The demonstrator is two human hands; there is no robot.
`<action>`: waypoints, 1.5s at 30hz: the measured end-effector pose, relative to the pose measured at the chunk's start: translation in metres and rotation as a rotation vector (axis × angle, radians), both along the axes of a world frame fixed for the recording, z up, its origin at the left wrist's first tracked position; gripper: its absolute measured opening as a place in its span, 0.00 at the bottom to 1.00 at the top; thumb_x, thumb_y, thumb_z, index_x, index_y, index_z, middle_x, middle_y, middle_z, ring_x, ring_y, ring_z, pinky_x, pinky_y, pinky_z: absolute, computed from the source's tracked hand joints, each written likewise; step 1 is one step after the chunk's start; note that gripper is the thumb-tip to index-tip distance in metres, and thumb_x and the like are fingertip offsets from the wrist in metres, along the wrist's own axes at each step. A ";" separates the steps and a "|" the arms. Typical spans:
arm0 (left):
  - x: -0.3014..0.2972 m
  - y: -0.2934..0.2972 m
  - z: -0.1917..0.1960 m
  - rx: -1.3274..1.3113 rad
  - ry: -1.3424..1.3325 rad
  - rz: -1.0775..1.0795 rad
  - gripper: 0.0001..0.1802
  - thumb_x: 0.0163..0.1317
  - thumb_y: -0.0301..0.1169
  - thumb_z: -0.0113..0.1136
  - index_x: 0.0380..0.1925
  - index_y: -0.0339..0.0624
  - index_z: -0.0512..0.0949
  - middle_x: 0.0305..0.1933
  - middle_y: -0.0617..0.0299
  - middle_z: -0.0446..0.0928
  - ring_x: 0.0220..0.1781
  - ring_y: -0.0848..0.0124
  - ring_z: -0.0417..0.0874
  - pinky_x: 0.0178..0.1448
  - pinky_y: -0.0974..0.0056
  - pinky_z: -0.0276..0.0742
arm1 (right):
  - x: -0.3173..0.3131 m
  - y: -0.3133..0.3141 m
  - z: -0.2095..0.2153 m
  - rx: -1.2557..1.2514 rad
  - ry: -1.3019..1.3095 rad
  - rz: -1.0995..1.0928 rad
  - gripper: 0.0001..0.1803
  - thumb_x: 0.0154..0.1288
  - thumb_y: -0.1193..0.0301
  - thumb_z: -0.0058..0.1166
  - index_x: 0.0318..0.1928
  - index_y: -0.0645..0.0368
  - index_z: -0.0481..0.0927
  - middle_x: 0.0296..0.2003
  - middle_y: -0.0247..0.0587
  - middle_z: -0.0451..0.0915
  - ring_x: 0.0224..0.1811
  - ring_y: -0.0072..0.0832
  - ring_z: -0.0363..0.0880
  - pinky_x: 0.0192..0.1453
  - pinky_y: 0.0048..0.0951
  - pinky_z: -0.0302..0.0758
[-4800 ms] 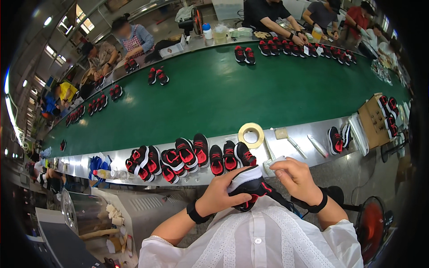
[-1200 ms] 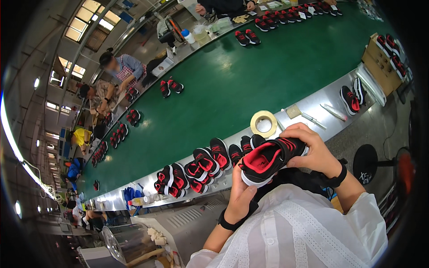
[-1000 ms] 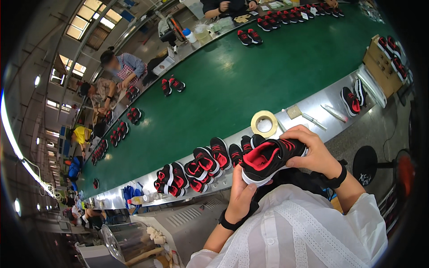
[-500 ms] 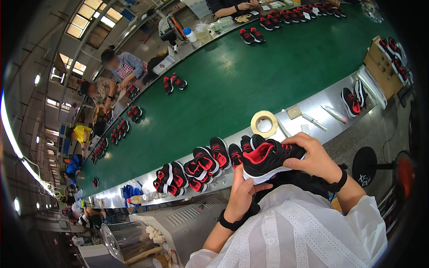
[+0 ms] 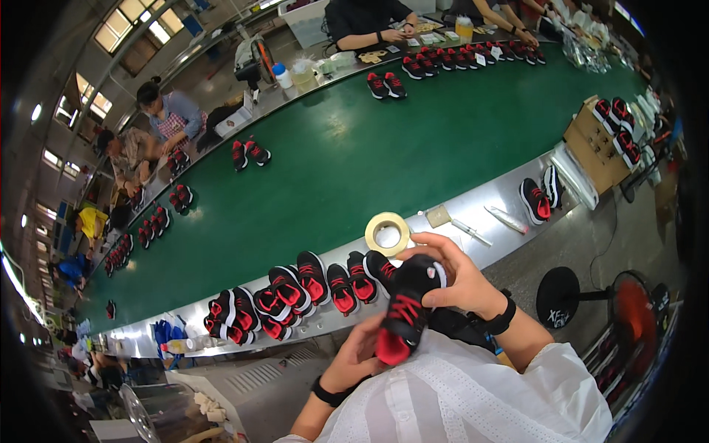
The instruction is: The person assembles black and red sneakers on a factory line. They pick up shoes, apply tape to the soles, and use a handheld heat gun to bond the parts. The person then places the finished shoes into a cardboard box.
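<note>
Hands are holding a black-and-red shoe (image 5: 402, 317) just above the near edge of the worktop (image 5: 473, 214). Left hand (image 5: 356, 358) is cupping its lower end, fingers wrapped around it; right hand (image 5: 461, 280) is gripping the upper end, fingers clamped. Tape roll (image 5: 387, 233) is lying just beyond, shoes (image 5: 295, 292) lined alongside.

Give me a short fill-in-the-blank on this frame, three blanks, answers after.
1. Both hands hold one black and red ____.
2. The roll of tape lies on the metal ledge just beyond the ____ hand.
3. The conveyor belt is ____ in colour.
Answers: shoe; right; green
</note>
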State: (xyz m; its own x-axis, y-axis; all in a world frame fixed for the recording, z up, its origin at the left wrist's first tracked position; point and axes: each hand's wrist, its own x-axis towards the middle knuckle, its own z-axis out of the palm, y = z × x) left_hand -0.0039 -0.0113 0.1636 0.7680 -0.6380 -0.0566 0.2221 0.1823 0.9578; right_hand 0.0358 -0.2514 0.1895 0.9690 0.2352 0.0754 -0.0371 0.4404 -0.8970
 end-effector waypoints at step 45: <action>-0.005 0.013 -0.015 -0.036 0.463 0.566 0.16 0.63 0.27 0.52 0.50 0.34 0.70 0.43 0.60 0.76 0.41 0.75 0.77 0.47 0.71 0.75 | 0.073 -0.115 -0.284 -1.793 -0.055 -0.528 0.17 0.53 0.75 0.55 0.46 0.58 0.74 0.41 0.46 0.73 0.46 0.45 0.71 0.47 0.42 0.72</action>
State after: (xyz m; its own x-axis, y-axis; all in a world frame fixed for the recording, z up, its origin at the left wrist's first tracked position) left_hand -0.0092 0.0015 0.1483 0.8832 -0.1584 -0.4414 0.4650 0.4188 0.7800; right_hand 0.1090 -0.3667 -0.0948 0.9642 -0.2255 0.1395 -0.1879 -0.9522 -0.2408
